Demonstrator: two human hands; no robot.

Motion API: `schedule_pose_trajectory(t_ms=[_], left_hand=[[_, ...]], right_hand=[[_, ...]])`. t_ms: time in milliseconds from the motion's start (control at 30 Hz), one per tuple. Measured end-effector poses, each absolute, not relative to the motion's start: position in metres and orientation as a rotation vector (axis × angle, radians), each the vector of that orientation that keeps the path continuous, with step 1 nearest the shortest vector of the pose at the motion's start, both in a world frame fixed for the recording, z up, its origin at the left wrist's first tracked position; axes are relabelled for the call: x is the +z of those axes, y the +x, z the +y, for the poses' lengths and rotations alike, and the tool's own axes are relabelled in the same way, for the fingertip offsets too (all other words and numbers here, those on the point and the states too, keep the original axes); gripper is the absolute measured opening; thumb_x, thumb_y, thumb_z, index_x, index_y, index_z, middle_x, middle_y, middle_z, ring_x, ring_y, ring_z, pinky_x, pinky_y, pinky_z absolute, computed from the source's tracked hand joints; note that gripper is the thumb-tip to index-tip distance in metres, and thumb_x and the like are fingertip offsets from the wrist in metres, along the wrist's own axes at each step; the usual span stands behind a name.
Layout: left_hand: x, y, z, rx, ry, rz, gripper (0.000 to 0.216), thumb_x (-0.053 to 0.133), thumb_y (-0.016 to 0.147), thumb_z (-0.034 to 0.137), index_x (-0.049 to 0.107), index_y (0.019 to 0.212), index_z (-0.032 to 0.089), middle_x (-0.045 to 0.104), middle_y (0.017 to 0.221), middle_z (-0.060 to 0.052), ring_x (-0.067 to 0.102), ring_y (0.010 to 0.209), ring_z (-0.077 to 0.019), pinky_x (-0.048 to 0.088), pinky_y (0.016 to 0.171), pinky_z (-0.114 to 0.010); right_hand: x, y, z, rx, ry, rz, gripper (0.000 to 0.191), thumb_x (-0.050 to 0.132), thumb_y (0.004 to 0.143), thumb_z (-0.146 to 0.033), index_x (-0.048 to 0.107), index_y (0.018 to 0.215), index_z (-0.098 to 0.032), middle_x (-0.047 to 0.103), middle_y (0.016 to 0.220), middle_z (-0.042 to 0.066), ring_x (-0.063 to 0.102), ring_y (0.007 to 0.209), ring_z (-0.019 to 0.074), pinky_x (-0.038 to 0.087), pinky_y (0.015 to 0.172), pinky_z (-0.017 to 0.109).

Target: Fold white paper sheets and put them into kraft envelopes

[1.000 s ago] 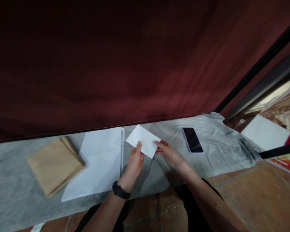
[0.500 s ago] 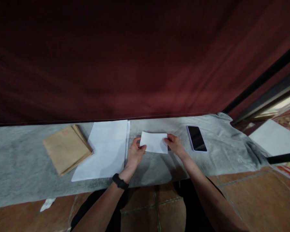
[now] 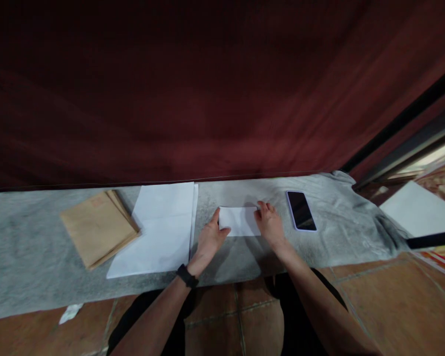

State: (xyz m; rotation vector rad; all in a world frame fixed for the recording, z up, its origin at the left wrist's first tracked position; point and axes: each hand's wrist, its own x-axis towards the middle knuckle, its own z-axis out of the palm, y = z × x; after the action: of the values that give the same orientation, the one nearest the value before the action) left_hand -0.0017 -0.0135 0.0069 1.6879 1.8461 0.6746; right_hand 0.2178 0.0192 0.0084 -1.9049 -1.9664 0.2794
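A small white folded sheet of paper [image 3: 239,221] lies nearly flat on the grey cloth in front of me. My left hand [image 3: 210,240] holds its left end, with the thumb over the near corner and the index finger along the side edge. At the right end, my right hand [image 3: 270,225] grips the paper with its thumb at the edge and its fingers bent beyond it. The undersides of both hands are hidden. Left of my left hand rests a stack of larger white paper sheets [image 3: 159,227].
Brown paper envelopes [image 3: 100,227] overlap the stack's left side. A phone [image 3: 301,211] with a pale purple case lies to the right. The grey cloth [image 3: 29,247] covers the narrow surface, backed by a dark red curtain [image 3: 215,99]. A white scrap [image 3: 71,313] lies on the tiled floor.
The folded paper has come down from a slightly raised, tilted pose to nearly flat on the cloth. My left fingers have straightened along its edge, and my right hand has turned more palm-down.
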Motion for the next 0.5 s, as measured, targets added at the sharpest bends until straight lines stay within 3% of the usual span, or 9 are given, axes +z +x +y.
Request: schedule_pose_trajectory(t_ms=[200,300,500], left_hand=[[0.019,0.004,-0.017,0.396,1.773,1.947,0.07,0.064,0.09,0.034,0.042,0.153,0.015,0.079,0.093,-0.012,0.076,0.083,-0.0284,0.053,0.077,-0.034],[0.026,0.008,-0.02,0.276,1.845,2.011,0.067,0.059,0.094,0.036,0.041,0.154,0.013,0.078,0.099,-0.016,0.076,0.089,-0.0326,0.054,0.077,-0.037],[0.031,0.01,-0.028,0.144,2.028,2.101,0.047,0.05,0.099,0.037,0.057,0.141,0.015,0.078,0.093,-0.016,0.075,0.087,-0.0315,0.056,0.079,-0.039]], right_hand=[[0.0,0.187,0.004,0.357,-1.454,-2.204,0.041,0.039,0.103,-0.021,0.06,0.137,-0.02,0.06,0.141,0.011,0.055,0.131,0.0231,0.043,0.113,0.042],[-0.007,0.175,-0.009,0.297,-1.415,-2.354,0.045,0.04,0.105,-0.028,0.052,0.147,-0.016,0.049,0.155,0.012,0.043,0.145,0.0254,0.033,0.122,0.047],[-0.013,0.173,-0.018,0.18,-1.493,-2.422,0.053,0.039,0.107,-0.036,0.041,0.156,-0.014,0.037,0.163,0.013,0.033,0.152,0.0289,0.024,0.125,0.05]])
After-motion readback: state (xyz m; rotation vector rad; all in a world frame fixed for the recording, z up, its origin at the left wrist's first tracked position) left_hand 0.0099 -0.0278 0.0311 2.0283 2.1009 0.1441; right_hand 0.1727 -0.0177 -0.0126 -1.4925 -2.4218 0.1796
